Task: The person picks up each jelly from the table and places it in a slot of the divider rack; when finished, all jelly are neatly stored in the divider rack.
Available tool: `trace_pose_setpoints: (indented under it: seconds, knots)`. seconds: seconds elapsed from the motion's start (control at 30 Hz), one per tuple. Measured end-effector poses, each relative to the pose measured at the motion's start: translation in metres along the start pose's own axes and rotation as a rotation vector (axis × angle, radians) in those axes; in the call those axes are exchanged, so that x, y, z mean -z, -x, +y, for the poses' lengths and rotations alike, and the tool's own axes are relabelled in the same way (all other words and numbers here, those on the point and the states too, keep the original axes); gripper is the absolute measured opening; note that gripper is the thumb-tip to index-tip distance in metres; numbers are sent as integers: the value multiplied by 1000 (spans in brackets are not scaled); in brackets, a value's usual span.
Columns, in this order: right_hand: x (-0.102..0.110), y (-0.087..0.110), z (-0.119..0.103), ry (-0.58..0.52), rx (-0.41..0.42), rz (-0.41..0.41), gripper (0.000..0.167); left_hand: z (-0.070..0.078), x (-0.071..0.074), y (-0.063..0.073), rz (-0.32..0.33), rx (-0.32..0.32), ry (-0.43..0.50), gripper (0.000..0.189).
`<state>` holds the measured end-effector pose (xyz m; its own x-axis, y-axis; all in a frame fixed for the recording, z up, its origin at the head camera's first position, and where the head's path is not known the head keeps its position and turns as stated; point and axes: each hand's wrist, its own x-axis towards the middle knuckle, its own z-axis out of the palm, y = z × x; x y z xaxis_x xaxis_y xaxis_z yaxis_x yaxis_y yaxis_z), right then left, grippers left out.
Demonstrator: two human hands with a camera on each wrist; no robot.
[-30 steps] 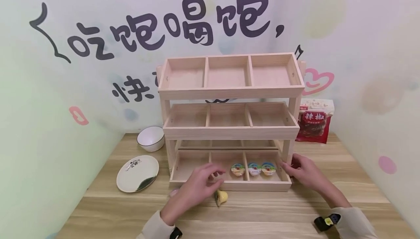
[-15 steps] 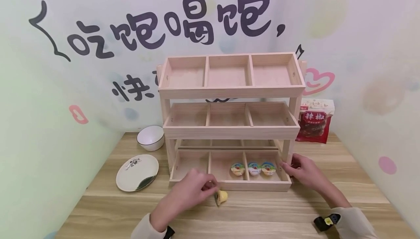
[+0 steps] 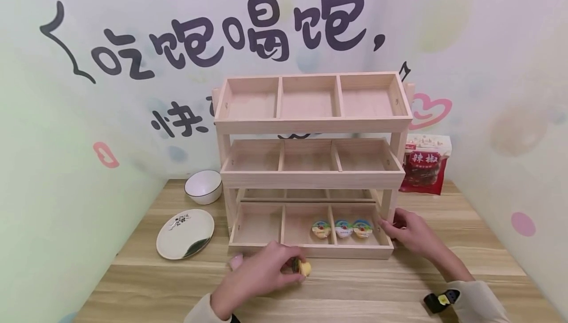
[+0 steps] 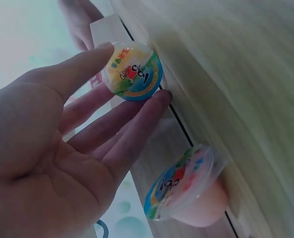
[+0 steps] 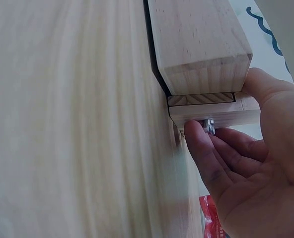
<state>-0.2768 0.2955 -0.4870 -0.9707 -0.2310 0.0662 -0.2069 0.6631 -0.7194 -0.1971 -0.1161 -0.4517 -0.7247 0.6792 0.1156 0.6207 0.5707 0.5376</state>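
Observation:
My left hand (image 3: 266, 273) pinches a yellow jelly cup (image 3: 304, 268) on the table, just in front of the rack's bottom tray. In the left wrist view, thumb and fingers are at the edge of its printed lid (image 4: 134, 72). A pink jelly cup (image 4: 201, 203) lies on its side close by, partly hidden by the hand in the head view. My right hand (image 3: 412, 232) grips the right end of the wooden shelf rack (image 3: 310, 251) at the bottom tray. Beside those fingers a metal bolt (image 5: 209, 126) shows.
Inside the bottom tray, one jelly cup (image 3: 321, 230) sits in the middle compartment and two more jelly cups (image 3: 353, 229) in the right one. A white bowl (image 3: 203, 187) and a plate (image 3: 185, 234) stand left of the rack. A red chili bag (image 3: 426, 165) leans behind its right side.
My left hand has moved from over the bottom tray down toward the front and now holds the yellow jelly cup, shifted slightly right. The right hand stays in place.

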Motion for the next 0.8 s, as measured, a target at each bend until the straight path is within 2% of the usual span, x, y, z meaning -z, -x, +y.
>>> trace_pose_setpoints:
  seconds: [0.3,0.5,0.7,0.8]
  knots:
    - [-1,0,0,2,0,3,57,0,-7,-1,36,-30,-48,21]
    - [0,1,0,6,8,4,56,1,-10,-1,30,-47,-81,22]
    - [0,0,1,4,5,13,57,2,-8,0,36,-81,-97,25]
    - [1,0,1,6,11,13,57,4,-4,1,27,-74,-89,28]
